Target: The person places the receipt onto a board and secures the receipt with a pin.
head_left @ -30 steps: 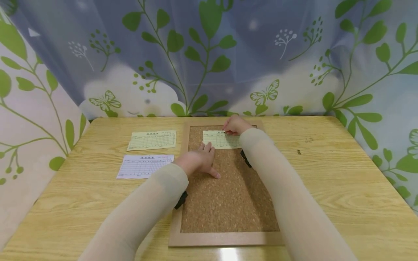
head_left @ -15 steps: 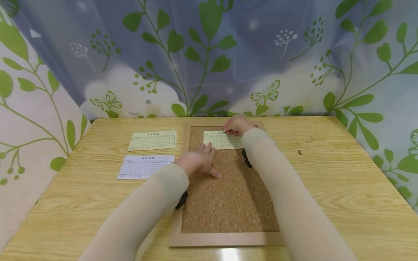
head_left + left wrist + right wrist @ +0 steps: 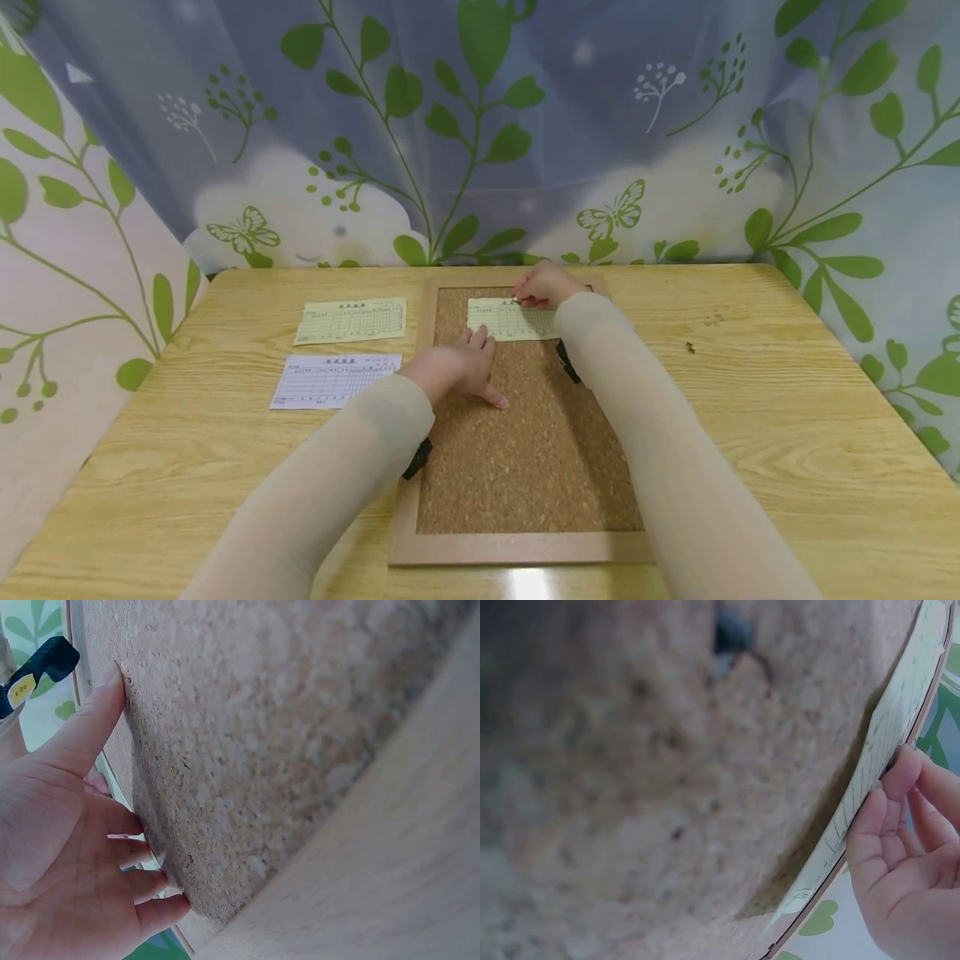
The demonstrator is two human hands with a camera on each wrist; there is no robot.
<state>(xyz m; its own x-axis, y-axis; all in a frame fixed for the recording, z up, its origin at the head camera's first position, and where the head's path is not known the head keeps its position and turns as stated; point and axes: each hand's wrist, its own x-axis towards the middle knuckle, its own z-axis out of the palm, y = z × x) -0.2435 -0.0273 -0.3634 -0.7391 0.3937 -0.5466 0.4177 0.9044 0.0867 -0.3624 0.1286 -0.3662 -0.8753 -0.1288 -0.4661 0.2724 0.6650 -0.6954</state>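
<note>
A yellow printed form (image 3: 487, 321) lies near the top of the wood-framed corkboard (image 3: 525, 467). My left hand (image 3: 465, 367) is spread on the board, its fingertips at the form's lower left edge; in the left wrist view the fingers (image 3: 161, 911) are fairly straight. At the form's top edge my right hand (image 3: 546, 285) pinches a small metallic thumbtack (image 3: 515, 301), mostly hidden by the fingertips. From the right wrist view, the thumb and finger (image 3: 904, 772) meet at the form's surface, and the form's near edge stands slightly off the cork. Whether the tack's point is in the cork I cannot tell.
Left of the board, another yellow form (image 3: 351, 322) and a white form (image 3: 322, 383) lie on the wooden table (image 3: 750, 433). Several tiny brass-coloured pieces (image 3: 689, 347) lie to the right. A leaf-patterned curtain (image 3: 480, 167) hangs behind the table's back edge.
</note>
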